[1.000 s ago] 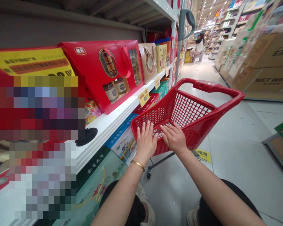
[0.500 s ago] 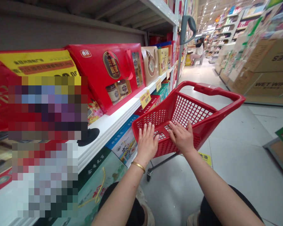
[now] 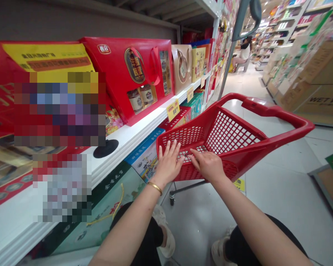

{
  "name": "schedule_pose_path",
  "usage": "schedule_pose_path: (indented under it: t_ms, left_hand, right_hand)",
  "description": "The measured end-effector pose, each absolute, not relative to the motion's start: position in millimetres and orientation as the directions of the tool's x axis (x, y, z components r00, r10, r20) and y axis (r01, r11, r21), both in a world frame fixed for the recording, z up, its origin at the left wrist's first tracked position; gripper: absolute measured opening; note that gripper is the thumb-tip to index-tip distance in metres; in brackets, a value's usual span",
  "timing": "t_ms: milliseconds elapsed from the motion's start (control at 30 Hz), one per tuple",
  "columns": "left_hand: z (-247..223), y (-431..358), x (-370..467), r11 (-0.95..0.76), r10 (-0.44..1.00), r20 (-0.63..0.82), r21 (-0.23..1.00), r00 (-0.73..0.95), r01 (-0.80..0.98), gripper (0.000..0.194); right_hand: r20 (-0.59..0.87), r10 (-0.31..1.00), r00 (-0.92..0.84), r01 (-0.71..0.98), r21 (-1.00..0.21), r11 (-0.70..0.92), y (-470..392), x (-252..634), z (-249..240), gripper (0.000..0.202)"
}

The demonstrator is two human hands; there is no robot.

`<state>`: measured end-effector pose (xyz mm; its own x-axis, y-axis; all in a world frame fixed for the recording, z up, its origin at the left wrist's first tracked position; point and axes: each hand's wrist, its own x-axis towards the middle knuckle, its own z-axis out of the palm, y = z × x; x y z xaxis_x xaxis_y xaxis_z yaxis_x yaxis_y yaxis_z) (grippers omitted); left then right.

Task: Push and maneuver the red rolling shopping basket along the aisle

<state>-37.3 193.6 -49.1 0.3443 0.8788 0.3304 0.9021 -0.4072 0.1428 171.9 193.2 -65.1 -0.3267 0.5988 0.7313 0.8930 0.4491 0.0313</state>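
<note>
Red cart [image 3: 246,157]: directly in front of the person, basket side nearest, handle at its far right; nothing seen in the visible part of the basket.
Left hand [image 3: 167,162]: at the cart's near left corner, palm down, fingers stretched and spread; no object in it. Gold bracelet [image 3: 156,187] on the wrist.
Right hand [image 3: 209,166]: over the cart's near rim, beside but apart from the left hand; fingers extended, not seen clamped on anything.
Shelf [image 3: 133,136]: left of the cart, bearing a red gift box [image 3: 133,79]. Blue-and-white carton [image 3: 147,159] below, just left of the cart's corner.
Rolling risk: the cart stands on casters [image 3: 172,197]; an uneven push could swing its corner into that carton, or catch the left fingers between. Left shoe [image 3: 166,236] is near the caster; a backward roll could bump it.
Palms: hidden; cannot tell whether either presses the rim.
Pixelated patch [image 3: 62,111]: masks goods well left of the cart.
Wet-wipes cartons [image 3: 322,103]: beyond the cart, lettering cut off at right.
</note>
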Motion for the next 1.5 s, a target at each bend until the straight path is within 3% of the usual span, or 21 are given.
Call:
schedule_pose_path:
  t_ms: [167, 367, 800, 1033, 1500]
  left_hand:
    - [-50, 183, -34, -0.389, 0.901, 0.281, 0.185, 0.331, 0.902, 0.063]
    - [-52, 145, -31, -0.352, 0.907, 0.320, 0.217, 0.274, 0.911, 0.063]
    - [-50, 80, -83, -0.331, 0.905, 0.352, 0.232, 0.238, 0.915, 0.061]
    - [-45, 55, -94, -0.307, 0.908, 0.364, 0.239, 0.208, 0.921, 0.063]
    - [-39, 3, -100, -0.261, 0.944, 0.276, 0.294, 0.180, 0.919, 0.061]
  right_hand:
    - [0.727, 0.627, -0.280, 0.914, 0.002, 0.406, 172, 170, -64, 0.026]
    - [0.715, 0.652, -0.252, 0.936, 0.009, 0.351, 139, 163, -63, 0.042]
    - [0.736, 0.605, -0.304, 0.892, -0.002, 0.452, 79, 117, -56, 0.041]
    - [0.776, 0.550, -0.308, 0.864, -0.013, 0.503, 64, 106, -55, 0.024]
    - [0.747, 0.578, -0.328, 0.869, 0.000, 0.494, 17, 102, -47, 0.018]
